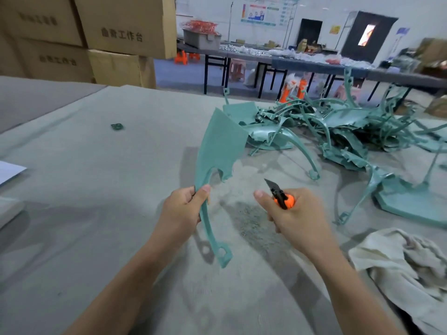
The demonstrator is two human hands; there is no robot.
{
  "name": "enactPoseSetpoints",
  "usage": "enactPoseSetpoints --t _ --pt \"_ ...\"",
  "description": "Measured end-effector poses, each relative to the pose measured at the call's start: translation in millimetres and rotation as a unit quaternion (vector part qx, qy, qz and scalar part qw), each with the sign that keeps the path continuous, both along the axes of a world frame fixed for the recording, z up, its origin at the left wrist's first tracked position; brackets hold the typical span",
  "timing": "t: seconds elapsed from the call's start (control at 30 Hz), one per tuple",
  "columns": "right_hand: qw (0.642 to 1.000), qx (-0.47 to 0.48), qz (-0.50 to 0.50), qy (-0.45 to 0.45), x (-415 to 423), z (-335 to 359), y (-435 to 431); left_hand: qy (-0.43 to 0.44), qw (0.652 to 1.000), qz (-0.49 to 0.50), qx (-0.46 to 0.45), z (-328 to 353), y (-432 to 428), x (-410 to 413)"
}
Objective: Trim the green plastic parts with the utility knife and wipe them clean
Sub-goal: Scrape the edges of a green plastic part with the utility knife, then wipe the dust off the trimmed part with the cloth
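Observation:
My left hand (180,210) grips a green plastic part (219,146) by its thin curved stem, holding it upright above the table. The part widens into a flat wing-like blade at the top and ends in a small loop at the bottom. My right hand (294,213) is closed around an orange utility knife (281,197); its dark blade points up and left, a short gap from the part's jagged edge. A heap of similar green parts (338,131) lies at the back right. A crumpled off-white cloth (401,262) rests at the right.
The grey fabric-covered table (96,189) carries fine shavings (251,221) under my hands and a small green scrap (117,126) at the far left. Cardboard boxes (96,39) are stacked at the back left. A white sheet (9,171) pokes in at the left edge.

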State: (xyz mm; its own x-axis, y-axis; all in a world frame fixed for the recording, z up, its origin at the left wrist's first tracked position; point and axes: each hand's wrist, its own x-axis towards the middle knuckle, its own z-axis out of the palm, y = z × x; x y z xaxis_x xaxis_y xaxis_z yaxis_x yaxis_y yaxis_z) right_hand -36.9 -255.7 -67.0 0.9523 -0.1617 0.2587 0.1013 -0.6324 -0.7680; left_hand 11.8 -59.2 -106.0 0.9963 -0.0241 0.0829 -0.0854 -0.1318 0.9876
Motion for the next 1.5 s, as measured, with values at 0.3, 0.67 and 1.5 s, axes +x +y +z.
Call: enactPoseSetpoints --t 0.3,0.67,1.5 --pt "0.974 -0.162 -0.155 0.043 5 -9 -29 -0.024 0.988 0.04 -0.146 25 -10 -9" --pt "0.96 -0.24 -0.12 0.083 9 -2 -43 -0.032 0.982 -0.014 -0.185 62 -24 -32" --pt "0.895 -0.219 -0.216 -0.323 -50 91 -109 -0.01 0.968 -0.003 -0.252 92 -3 -72"
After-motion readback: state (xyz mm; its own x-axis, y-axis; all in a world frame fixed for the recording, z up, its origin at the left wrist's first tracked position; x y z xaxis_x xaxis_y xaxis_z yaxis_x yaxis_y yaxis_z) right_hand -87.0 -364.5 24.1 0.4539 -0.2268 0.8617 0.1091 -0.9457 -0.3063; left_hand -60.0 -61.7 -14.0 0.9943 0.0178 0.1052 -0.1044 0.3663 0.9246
